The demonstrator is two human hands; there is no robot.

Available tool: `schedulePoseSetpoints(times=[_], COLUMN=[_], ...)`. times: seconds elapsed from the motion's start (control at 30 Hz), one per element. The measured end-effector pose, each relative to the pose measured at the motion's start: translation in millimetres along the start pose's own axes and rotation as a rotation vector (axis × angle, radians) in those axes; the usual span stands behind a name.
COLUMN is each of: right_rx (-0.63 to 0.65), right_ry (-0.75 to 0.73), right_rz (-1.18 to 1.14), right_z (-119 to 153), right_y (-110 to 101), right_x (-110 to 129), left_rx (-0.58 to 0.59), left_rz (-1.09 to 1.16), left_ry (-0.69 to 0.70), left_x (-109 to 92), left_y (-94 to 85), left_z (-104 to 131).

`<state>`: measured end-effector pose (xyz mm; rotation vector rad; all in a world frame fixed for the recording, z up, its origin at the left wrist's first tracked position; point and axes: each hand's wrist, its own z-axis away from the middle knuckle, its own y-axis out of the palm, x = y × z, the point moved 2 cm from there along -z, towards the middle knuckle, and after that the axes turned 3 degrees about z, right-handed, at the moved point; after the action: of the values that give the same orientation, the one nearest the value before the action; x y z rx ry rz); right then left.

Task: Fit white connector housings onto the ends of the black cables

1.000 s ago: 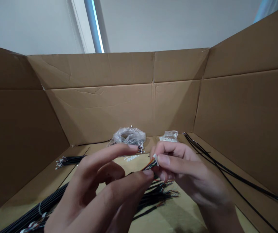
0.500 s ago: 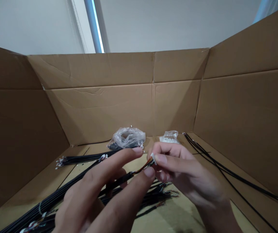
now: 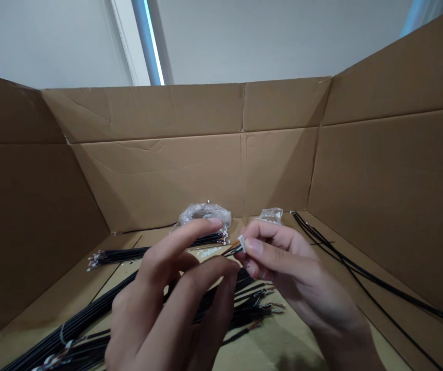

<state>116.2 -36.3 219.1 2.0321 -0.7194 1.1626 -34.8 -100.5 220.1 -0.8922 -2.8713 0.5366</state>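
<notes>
A small white plug [image 3: 241,244] is pinched between thumb and forefinger of the right hand [image 3: 283,270]; the left hand [image 3: 175,304], fingers loosely spread, holds its wires [image 3: 232,249]. Black cables [image 3: 90,319] lie below in the box [image 3: 190,170], two bags [image 3: 205,212] behind.

- box [image 3: 159,170]: matt brown corrugated cardboard, creased
- cables [image 3: 90,317]: black, smooth plastic jacket
- connector [image 3: 241,243]: white plastic
- bags [image 3: 205,212]: clear glossy crinkled film

Single head view: looks forward and down into box [image 3: 190,170], close over hands at 6 o'clock.
</notes>
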Motion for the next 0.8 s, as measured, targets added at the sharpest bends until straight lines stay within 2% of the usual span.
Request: schedulePoseSetpoints(times=[0.17, 0.6, 0.8], right_rx=[-0.012, -0.044, -0.058], right_ry=[-0.074, -0.124, -0.111], right_rz=[0.089, 0.246, 0.275], right_z=[-0.2, -2.1, -2.9], right_y=[-1.5, -0.3, -1.4], right_x=[-1.0, -1.2, -0.6], left_rx=[-0.083, 0.037, 0.020], left_rz=[0.033, -0.020, -0.017], left_ry=[-0.070, -0.112, -0.125], left_x=[0.7, 6.6, 7.3], left_y=[6.3, 9.2, 8.7], left_z=[-0.9, -8.7, -6.9])
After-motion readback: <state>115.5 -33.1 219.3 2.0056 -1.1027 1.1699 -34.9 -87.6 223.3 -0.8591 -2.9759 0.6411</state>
